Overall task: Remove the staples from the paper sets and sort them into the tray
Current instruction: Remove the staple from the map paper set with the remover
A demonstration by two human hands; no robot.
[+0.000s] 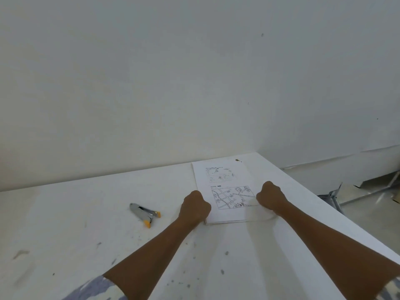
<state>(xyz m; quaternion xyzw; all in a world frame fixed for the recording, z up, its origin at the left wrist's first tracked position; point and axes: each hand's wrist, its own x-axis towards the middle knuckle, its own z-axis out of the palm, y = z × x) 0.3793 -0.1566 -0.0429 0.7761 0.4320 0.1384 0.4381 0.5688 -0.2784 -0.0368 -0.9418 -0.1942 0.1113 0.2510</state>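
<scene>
A stapled paper set (225,178), its top sheet printed with a map drawing, lies on the white table (86,213) near the far right corner. My left hand (195,207) is curled into a fist at the set's lower left edge, fingers hidden under the knuckles. At the lower right corner my right hand (270,197) grips a sheet that bows up in a curl beneath it. A metal staple remover (144,213) with orange tips lies on the table left of my left hand, untouched. No tray is in view.
A small dark speck (238,160) sits on the table just beyond the paper's top right corner. The table's right edge runs diagonally close to my right arm, with metal frame parts (337,195) on the floor beyond. A white wall stands behind.
</scene>
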